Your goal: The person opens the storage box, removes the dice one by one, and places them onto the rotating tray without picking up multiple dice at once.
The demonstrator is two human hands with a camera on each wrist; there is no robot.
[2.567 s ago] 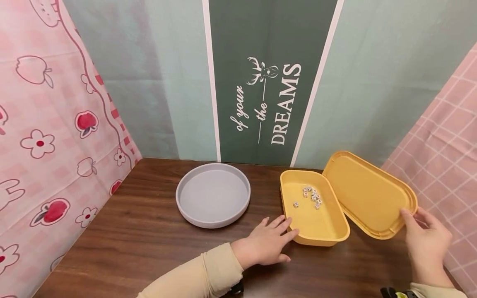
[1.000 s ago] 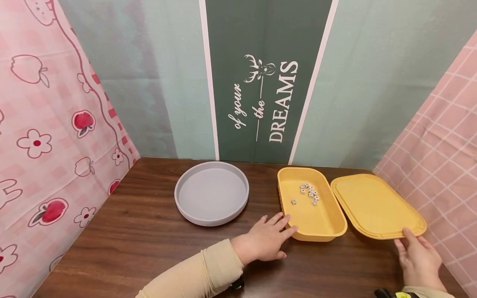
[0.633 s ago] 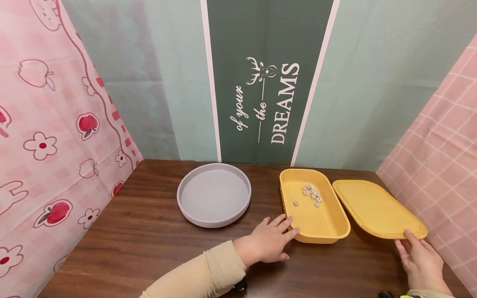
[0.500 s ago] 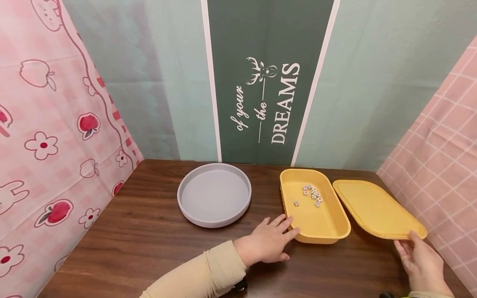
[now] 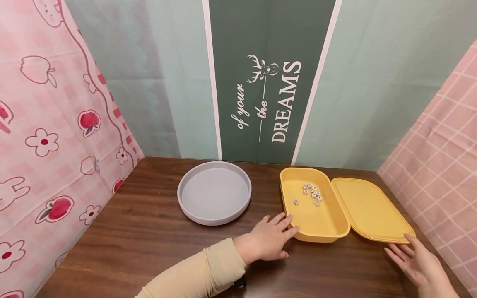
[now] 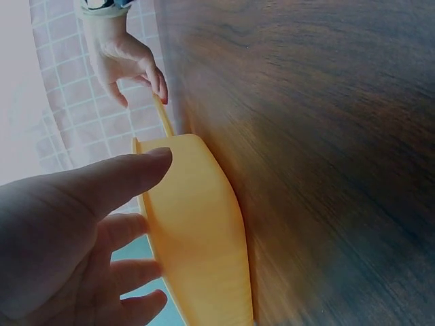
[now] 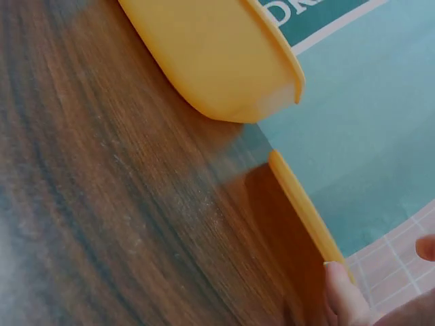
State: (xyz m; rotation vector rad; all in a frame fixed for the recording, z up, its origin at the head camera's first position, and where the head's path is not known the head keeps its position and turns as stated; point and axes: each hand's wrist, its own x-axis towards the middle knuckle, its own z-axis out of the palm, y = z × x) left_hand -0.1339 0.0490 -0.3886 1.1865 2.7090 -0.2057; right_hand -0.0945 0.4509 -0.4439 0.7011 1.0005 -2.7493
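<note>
An open yellow plastic box (image 5: 316,221) stands at the right of the table, with several small white dice (image 5: 314,193) on its floor. My left hand (image 5: 270,240) rests with spread fingers at the box's near left corner; in the left wrist view its thumb (image 6: 146,170) lies along the yellow wall. Beside the box, the yellow lid (image 5: 372,211) is almost flat, its left edge close against the box's rim. My right hand (image 5: 421,265) supports the lid's near right corner on its fingers. In the right wrist view the thumb (image 7: 425,248) stands apart from the lid's edge (image 7: 309,210).
A round grey plate (image 5: 214,194) with a raised rim sits left of the box on the brown wooden table (image 5: 149,231). Fabric hangs behind, and a pink checked cloth (image 5: 443,165) borders the right side, close to the lid and right hand.
The lid has come down from a steep tilt to nearly flat, and lately slid left towards the box. My right hand has loosened its pinch on the corner. My left hand stays put.
</note>
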